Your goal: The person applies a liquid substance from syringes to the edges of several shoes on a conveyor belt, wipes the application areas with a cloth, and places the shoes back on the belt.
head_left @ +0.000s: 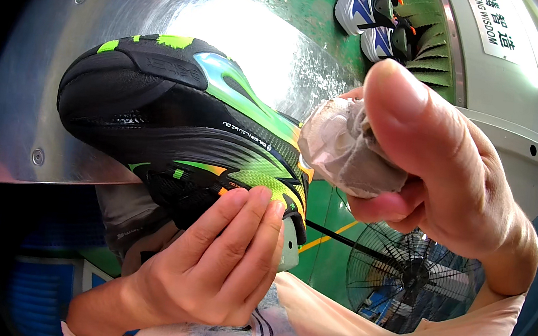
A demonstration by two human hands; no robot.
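A black sneaker [151,118] with neon-green and orange accents lies on its side over a shiny metal plate, sole edge facing away and toe to the left. A pale grey-green block [290,244], perhaps a shoe last, sticks out of its opening. My left hand [221,260] grips the sneaker near the heel collar, fingers together against its upper. My right hand [445,159] is closed around a crumpled, beige-grey wad [348,150], thumb along its upper side. The wad is close to the heel end of the sole; whether it touches there I cannot tell.
The metal plate [34,119] has screws in its face. At the back right, white-and-blue sneakers [383,23] stand by green flaps [427,34] at the mouth of a pale machine [506,55]. A black fan [410,279] stands below my right forearm on the green floor.
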